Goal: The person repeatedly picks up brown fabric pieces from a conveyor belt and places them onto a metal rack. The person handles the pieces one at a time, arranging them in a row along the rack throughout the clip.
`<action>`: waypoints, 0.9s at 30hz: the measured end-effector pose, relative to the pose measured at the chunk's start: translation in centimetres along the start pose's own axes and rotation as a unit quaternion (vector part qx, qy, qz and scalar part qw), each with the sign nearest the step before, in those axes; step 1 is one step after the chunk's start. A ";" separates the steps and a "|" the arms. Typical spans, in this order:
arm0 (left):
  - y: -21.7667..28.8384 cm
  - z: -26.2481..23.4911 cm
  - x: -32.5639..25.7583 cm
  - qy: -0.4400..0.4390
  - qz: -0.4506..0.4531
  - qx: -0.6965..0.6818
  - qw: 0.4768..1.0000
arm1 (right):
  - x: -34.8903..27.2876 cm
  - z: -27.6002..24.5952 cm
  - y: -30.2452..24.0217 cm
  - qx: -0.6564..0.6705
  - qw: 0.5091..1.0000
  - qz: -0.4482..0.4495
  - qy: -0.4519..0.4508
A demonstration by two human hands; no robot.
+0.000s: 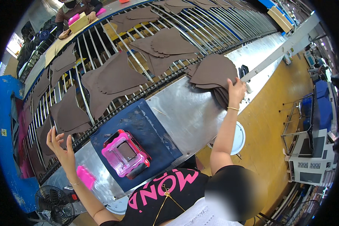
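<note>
Overhead, a long roller conveyor (199, 26) of metal rods carried flat brown cut pieces (116, 77) across the view, edged by a shiny steel worktable (192, 109) above a yellow floor (267, 124). On the table lay a dark blue mat (154, 132) bearing a pink frame-like mould (126, 153), open on top with a grey plate inside; a small pink block (86, 176) sat just beside the mat. The right hand (235, 90) rested on a stack of brown pieces (214, 75) at the table's far edge, fingers pressed down on it. The left hand (60, 145) hovered with fingers spread, holding nothing, near the conveyor's edge. A black fan (54, 205) stood below.
</note>
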State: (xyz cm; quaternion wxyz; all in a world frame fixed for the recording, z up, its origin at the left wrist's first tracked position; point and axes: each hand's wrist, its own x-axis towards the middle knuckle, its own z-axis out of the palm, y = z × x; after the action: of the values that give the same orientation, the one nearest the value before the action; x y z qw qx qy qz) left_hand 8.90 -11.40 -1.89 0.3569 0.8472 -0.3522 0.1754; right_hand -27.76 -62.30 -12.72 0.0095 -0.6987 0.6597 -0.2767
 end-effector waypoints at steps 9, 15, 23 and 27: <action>2.4 1.5 -0.7 -0.026 0.013 -0.037 0.999 | -0.4 -0.5 3.3 -0.162 0.985 0.017 -0.061; 2.6 0.0 -1.8 -0.013 0.017 -0.023 1.000 | -0.9 0.4 3.1 -0.211 0.975 0.018 -0.072; 1.4 -1.3 -3.1 -0.010 -0.009 -0.031 0.999 | 8.8 4.9 13.4 -0.050 0.974 -0.032 -0.221; 1.5 -1.9 -3.9 -0.010 -0.019 -0.011 1.000 | 6.8 2.4 7.4 0.052 0.937 0.050 -0.342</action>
State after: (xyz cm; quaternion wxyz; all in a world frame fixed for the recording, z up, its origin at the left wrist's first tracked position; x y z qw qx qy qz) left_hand 5.11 -8.93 -2.02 0.3654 0.8516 -0.3416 0.1564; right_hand -33.78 -70.44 -15.06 0.2850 -0.7159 0.6351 -0.0539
